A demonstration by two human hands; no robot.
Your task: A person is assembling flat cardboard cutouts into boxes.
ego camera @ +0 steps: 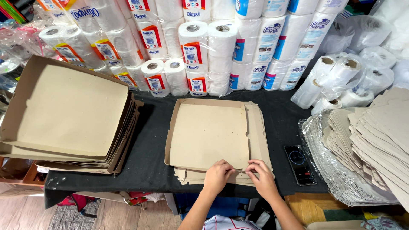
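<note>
L→R. Stack of folded cardboard trays (68, 115) at table's left end, its left edge cut off by frame. Ctr: half-folded cardboard box (211, 134) on black table cover (149, 140), lying on a few flat blanks. Left hand (218, 175) and right hand (262, 176) at box's near edge, fingers pinched together on the front flap; exact grip hard to see. Phone (299, 164) just right. Flat blanks (375, 145) on plastic, cut off at right. Wrapped toilet-paper packs (204, 47) fill the back. Wood floor below.
</note>
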